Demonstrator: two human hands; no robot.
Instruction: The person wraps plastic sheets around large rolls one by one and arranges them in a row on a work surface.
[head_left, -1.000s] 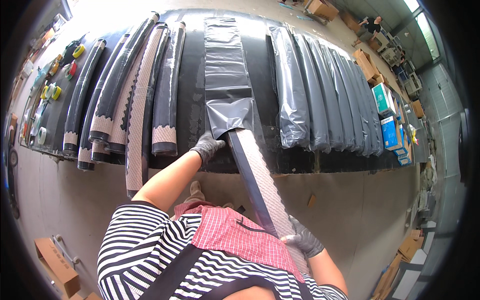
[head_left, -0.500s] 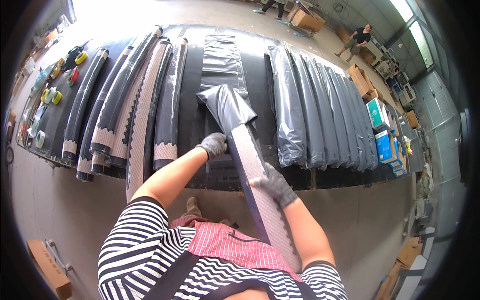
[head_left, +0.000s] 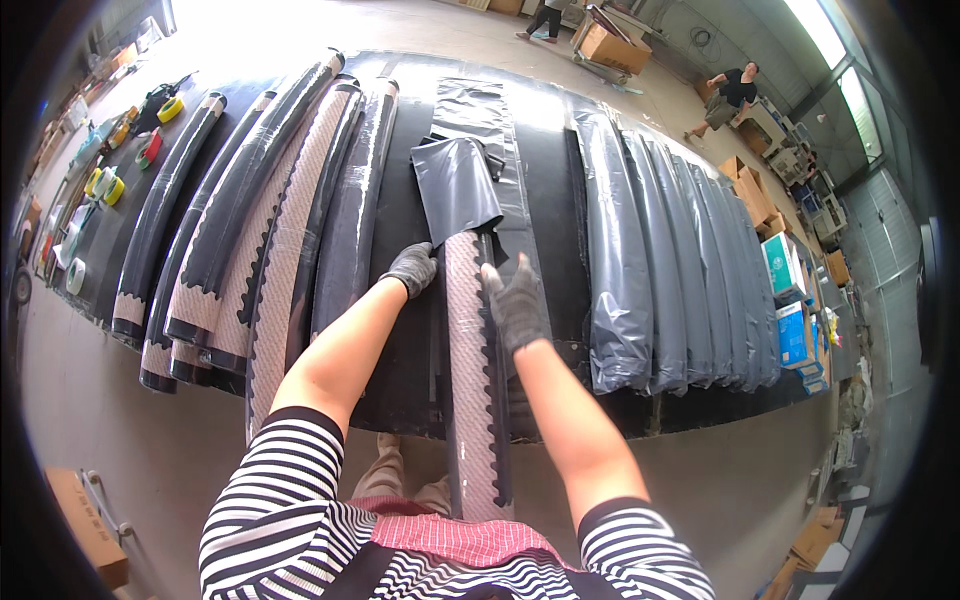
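A long rolled mat (head_left: 468, 370), pinkish-beige with a dark scalloped edge, runs from my waist up over the table. Its far end is inside a black plastic bag (head_left: 456, 185), whose mouth lies around the roll. My left hand (head_left: 412, 268), in a grey glove, has its fingers closed at the lower left corner of the bag's mouth, beside the roll. Right of the roll is my right hand (head_left: 518, 308), gloved too and slightly blurred, with thumb and fingers apart. The thumb is close to the roll's right edge. Beyond the bag, a flat black plastic sheet (head_left: 472, 95) lies on the table.
Several mat rolls in clear film (head_left: 255, 190) lie on the left of the black table (head_left: 555, 240). Several rolls in black plastic (head_left: 620, 280) line the right side. Tape rolls (head_left: 105, 185) sit far left, blue boxes (head_left: 797, 335) at right. Two people (head_left: 735, 95) are beyond.
The roll has swung from slanting to nearly straight ahead, its bagged end farther away. My right hand has moved up along the roll and its fingers have opened.
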